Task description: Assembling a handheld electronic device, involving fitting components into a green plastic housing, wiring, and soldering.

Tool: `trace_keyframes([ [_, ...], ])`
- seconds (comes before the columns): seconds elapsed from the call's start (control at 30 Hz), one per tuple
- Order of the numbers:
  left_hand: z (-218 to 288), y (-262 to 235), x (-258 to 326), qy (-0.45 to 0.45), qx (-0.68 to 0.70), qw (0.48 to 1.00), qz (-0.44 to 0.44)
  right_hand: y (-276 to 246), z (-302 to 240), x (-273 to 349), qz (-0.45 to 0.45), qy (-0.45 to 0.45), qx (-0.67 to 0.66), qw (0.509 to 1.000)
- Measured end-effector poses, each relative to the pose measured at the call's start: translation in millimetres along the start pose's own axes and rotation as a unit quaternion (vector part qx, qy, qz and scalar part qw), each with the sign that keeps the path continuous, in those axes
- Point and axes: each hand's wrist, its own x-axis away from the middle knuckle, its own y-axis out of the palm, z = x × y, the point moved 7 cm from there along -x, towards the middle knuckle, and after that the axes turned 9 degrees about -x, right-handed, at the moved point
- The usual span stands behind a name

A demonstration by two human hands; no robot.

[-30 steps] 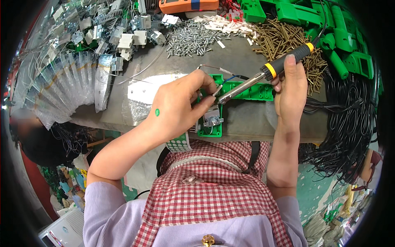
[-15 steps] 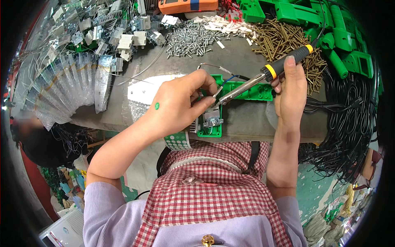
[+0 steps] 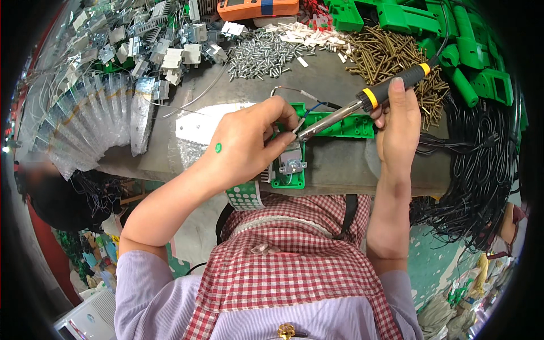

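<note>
While the soldering iron [image 3: 362,105] lies slanted across the middle of the grey workbench [image 3: 340,164], its metal tip comes down at the spot where the left fingers pinch. The right hand [image 3: 399,122] is wrapped closed around the iron's black handle just below the yellow ring, thumb on top. The left hand [image 3: 246,144] is curled nearly shut, its fingertips [image 3: 283,136] pressed together on something small at the iron's tip; what they hold is too small to tell. Both meet over a green plastic housing [image 3: 340,122] that lies flat near the bench's front edge, with a small grey metal part [image 3: 293,164] seated in its lower end and thin wires [image 3: 294,93] looping off its top. Just left of the housing rests a clear plastic bag [image 3: 195,127]. Farther back lie a heap of silver screws [image 3: 263,54] and, to its right, a heap of brass screws [image 3: 391,54]. Green plastic shells [image 3: 453,34] crowd the far right corner, above a tangle of black cables [image 3: 476,175]. Metal heat sinks [image 3: 158,39] pile up at the far left.
</note>
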Motion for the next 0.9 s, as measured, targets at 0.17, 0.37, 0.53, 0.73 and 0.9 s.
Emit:
trace_keyframes([
  [0.17,-1.7,1.7,1.6,0.005,-0.007,1.000,0.008,-0.1,-2.6,4.5,0.007,0.005,0.000,1.000],
  [0.37,0.3,0.8,1.8,0.017,-0.015,1.000,0.012,-3.6,0.3,4.5,0.004,0.004,-0.007,1.000],
  [0.53,1.4,1.0,-2.3,0.029,-0.015,0.999,0.022,-6.5,-3.6,-0.2,-0.002,0.004,0.003,1.000],
  [0.73,1.1,-2.1,-5.2,0.031,0.000,0.999,0.027,-21.2,-39.0,-16.4,0.060,-0.048,-0.004,0.997],
  [0.9,0.2,-4.5,5.1,0.023,-0.015,0.999,0.020,-4.9,-77.9,-56.2,0.047,-0.184,0.057,0.980],
])
